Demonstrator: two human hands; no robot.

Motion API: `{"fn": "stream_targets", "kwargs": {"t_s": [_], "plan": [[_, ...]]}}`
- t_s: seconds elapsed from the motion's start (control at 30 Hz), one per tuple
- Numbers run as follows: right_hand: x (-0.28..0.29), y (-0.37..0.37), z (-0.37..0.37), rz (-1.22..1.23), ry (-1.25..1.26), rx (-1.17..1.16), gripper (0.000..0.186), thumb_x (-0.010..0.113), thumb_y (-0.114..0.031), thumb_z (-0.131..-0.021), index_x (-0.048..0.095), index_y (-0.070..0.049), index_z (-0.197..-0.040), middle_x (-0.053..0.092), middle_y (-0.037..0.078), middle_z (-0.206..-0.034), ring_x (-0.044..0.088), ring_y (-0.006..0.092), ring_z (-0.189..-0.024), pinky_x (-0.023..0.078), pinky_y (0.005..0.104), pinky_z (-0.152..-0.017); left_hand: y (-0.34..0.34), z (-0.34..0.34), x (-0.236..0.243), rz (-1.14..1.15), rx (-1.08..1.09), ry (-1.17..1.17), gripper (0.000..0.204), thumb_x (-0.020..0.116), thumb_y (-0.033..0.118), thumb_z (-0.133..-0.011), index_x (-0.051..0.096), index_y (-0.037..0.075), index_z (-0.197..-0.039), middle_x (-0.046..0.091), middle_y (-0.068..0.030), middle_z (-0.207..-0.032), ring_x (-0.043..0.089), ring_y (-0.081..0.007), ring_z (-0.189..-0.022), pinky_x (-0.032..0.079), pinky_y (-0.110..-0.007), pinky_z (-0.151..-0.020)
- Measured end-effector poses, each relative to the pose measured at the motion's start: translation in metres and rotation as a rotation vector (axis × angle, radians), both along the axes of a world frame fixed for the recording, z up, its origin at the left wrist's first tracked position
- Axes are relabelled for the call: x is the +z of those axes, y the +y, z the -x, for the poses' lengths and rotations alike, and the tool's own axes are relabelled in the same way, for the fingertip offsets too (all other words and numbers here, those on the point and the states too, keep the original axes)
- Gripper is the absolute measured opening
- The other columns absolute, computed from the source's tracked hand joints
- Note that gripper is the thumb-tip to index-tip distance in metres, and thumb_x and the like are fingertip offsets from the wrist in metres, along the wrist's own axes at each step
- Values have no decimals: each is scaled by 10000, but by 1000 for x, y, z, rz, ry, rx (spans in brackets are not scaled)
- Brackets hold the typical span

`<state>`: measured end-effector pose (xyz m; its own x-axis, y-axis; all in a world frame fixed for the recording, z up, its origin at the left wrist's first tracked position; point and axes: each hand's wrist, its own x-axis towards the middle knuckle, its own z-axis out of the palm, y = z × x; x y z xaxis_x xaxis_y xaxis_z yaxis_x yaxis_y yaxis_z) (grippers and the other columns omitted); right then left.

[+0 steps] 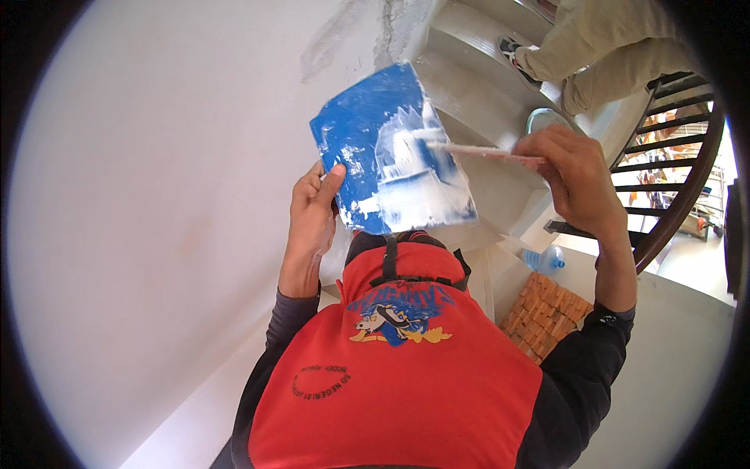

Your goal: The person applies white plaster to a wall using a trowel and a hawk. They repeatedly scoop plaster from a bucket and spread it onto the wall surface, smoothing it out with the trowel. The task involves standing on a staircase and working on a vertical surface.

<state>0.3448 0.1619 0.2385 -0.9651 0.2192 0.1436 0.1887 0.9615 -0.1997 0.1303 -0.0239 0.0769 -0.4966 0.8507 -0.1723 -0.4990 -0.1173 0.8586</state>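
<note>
My left hand grips the lower left edge of a flat blue board, thumb on top and fingers underneath. White putty is smeared over the board's right and lower parts. My right hand is closed round a thin, pale pinkish scraper, seen almost edge-on. The scraper's far end meets the putty near the board's right side. Its exact blade shape cannot be made out from this angle.
A white wall fills the left, with a grey rough patch at the top. Pale stairs curve up to the right, where a person in beige trousers stands. A dark railing, a plastic bottle and a brown block-patterned thing lie rightward.
</note>
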Motion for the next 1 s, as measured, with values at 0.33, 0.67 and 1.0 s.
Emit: {"fn": "stream_targets", "kwargs": {"t_s": [0.33,0.67,1.0], "plan": [[-20,-16,-18,230,60,-170,166,582,-7,-758,570,-37,-921,590,160,-765,567,339,-707,426,392,-583,0,5,-13,105,6,94,342,531,217,-906,513,-58,-1109,635,-102,-945,624,-113,-775,513,-227,-683],[-38,-19,20,-53,164,-92,201,588,-44,-755,544,-57,-950,616,154,-785,582,361,-719,442,435,-605,1,-2,-1,69,45,156,262,479,170,-937,524,-44,-1082,643,-69,-872,615,-76,-685,516,-214,-579],[-49,-18,-28,218,-60,-149,166,575,-70,-788,546,-36,-948,612,176,-809,590,350,-742,450,413,-613,2,-24,0,186,194,222,323,504,240,-924,531,-32,-1097,633,-57,-848,582,-74,-636,476,-207,-568]]}}
